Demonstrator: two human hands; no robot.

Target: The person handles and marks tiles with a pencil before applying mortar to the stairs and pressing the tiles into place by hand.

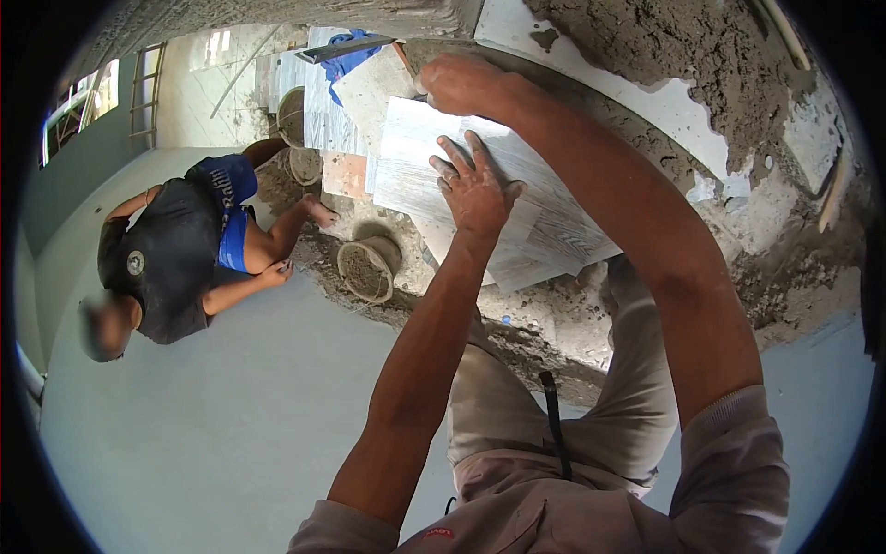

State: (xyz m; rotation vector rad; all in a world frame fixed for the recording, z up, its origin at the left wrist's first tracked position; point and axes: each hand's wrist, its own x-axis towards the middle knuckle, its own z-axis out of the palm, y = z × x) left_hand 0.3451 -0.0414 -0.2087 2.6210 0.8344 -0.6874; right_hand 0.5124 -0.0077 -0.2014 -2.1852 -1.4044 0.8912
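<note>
Grey wood-patterned tiles [554, 231] lie stacked in front of me, the top one pale with glare. My left hand [475, 185] rests flat on the top tile with its fingers spread. At the far edge of that tile is my right hand [461, 85], its fingers curled down near the corner; what they hold, if anything, is hidden. A plain light tile piece [367, 90] lies just beyond, beside a blue cloth [343, 63].
A bucket of mortar [367, 270] stands left of the tiles, with another bucket [292, 115] farther back. A person in dark clothing [175, 254] sits at the left. Wet mortar [664, 46] covers part of a pale slab at the upper right.
</note>
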